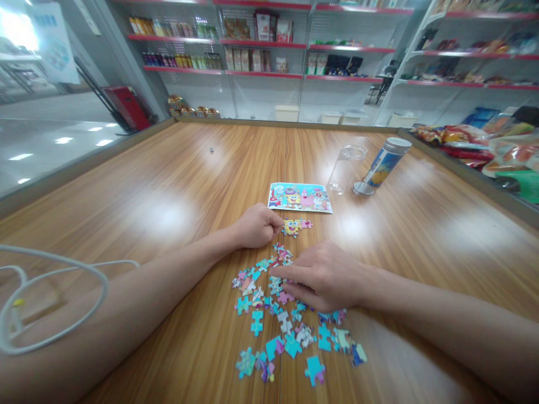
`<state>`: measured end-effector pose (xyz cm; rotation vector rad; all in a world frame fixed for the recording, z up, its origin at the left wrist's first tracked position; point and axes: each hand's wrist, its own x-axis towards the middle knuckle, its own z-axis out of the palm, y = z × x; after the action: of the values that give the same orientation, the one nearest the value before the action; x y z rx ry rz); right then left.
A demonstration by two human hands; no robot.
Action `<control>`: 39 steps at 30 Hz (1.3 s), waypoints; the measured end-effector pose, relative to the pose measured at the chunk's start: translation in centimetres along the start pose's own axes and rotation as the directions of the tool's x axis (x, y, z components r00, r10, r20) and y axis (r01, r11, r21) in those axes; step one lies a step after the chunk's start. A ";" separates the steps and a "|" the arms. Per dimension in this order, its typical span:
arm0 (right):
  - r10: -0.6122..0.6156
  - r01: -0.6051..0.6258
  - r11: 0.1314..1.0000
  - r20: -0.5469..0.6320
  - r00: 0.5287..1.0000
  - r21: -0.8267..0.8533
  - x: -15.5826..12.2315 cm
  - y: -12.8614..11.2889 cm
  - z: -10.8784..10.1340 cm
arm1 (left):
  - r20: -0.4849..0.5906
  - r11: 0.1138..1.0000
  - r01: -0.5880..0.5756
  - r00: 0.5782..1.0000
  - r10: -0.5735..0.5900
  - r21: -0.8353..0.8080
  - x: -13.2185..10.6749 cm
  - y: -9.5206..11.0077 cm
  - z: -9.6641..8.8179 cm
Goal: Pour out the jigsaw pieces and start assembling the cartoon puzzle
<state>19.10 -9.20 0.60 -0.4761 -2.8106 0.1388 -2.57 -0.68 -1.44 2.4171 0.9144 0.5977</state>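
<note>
My left hand [260,225] is curled, with its thumb and forefinger pinched at the left edge of a small cluster of joined jigsaw puzzle pieces [291,226]. The cluster shows a yellow cartoon face, with a pink piece at its right. Over the heap of loose puzzle pieces [257,322] reaches my right hand [322,275], palm down. Its forefinger and another finger are stretched out and apart, touching pieces near the heap's upper middle. Most loose pieces are turquoise, some pink or white; the hand covers part of them. Just beyond the cluster lies a printed picture card [300,198] with cartoon figures.
Behind the card to the right stand a clear plastic cup-like container [346,168] and a leaning blue printed canister [385,163], a round metal lid [363,189] at its foot. A white cable [54,258] loops over my left forearm. Packaged goods [467,140] lie beyond the table's right edge.
</note>
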 end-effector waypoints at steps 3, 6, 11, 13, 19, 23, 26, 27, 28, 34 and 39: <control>0.004 -0.004 1.000 -0.001 1.000 -0.010 -0.1 0.0 0.1 | 0.000 1.000 0.009 1.000 -0.009 -0.003 0.0 0.1 0.0; 0.008 -0.008 1.000 -0.009 1.000 -0.016 -0.1 0.1 0.1 | 0.006 1.000 0.018 1.000 -0.018 -0.011 0.0 0.1 -0.1; -0.025 0.024 1.000 0.005 1.000 0.017 0.0 0.1 0.0 | 0.015 1.000 0.025 1.000 -0.025 -0.014 -0.1 0.1 -0.1; -0.018 0.018 1.000 0.010 1.000 0.017 0.1 0.1 0.0 | 0.014 1.000 0.022 1.000 -0.022 -0.016 0.0 0.1 -0.1; -0.008 0.008 1.000 -0.017 1.000 0.008 0.2 0.1 0.1 | 0.009 1.000 0.006 1.000 -0.006 -0.006 -0.1 0.0 -0.1; -0.016 0.016 1.000 -0.023 1.000 0.016 0.2 0.1 0.0 | 0.012 1.000 0.012 1.000 -0.012 -0.013 -0.1 -0.1 -0.1; -0.026 0.027 1.000 -0.027 0.999 0.011 0.2 0.1 0.0 | 0.011 1.000 0.012 1.000 -0.012 -0.018 -0.1 0.0 -0.1; -0.031 0.031 0.999 -0.028 0.999 0.014 0.1 0.2 0.1 | 0.010 1.000 0.010 1.000 -0.010 -0.019 -0.1 0.0 -0.1; -0.037 0.037 0.999 -0.027 0.999 0.020 0.1 0.2 0.1 | 0.008 1.000 0.007 1.000 -0.007 -0.020 -0.1 0.0 -0.1; -0.045 0.046 0.998 -0.014 0.999 0.046 0.0 0.2 0.3 | 0.002 1.000 0.008 1.000 -0.008 -0.021 0.0 0.1 -0.1; -0.057 0.058 0.998 -0.038 0.998 0.036 0.0 0.2 0.2 | 0.006 1.000 0.007 1.000 -0.007 -0.018 0.0 0.0 -0.2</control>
<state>19.07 -9.04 0.36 -0.3852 -2.7774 0.1685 -2.65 -0.64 -1.28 2.3971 0.9111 0.5941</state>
